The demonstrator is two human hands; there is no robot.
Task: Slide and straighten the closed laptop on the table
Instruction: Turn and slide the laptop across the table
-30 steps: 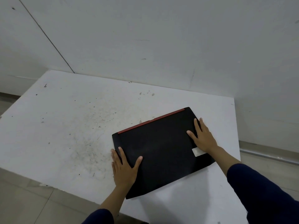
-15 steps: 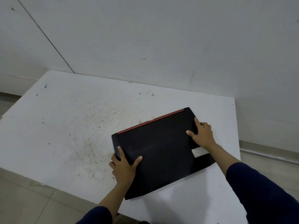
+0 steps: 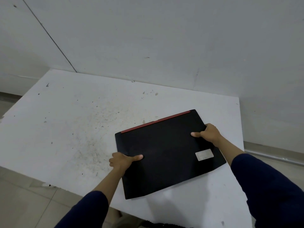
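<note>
A closed black laptop (image 3: 166,153) with a red strip along its far edge and a silver sticker lies askew on the right part of the white table (image 3: 69,122). Its far edge runs up to the right. My left hand (image 3: 122,161) grips the laptop's left edge, thumb on the lid and fingers curled over the side. My right hand (image 3: 208,133) grips the right edge near the far corner in the same way, thumb on top.
The table top is scuffed with dark specks left of the laptop. A grey wall (image 3: 164,46) runs along the table's far edge. The table's right edge lies close to my right hand. Tiled floor (image 3: 19,203) shows at the near left.
Both hands have gone from lying flat on the lid to clasping the laptop's left and right edges. The laptop itself has hardly shifted.
</note>
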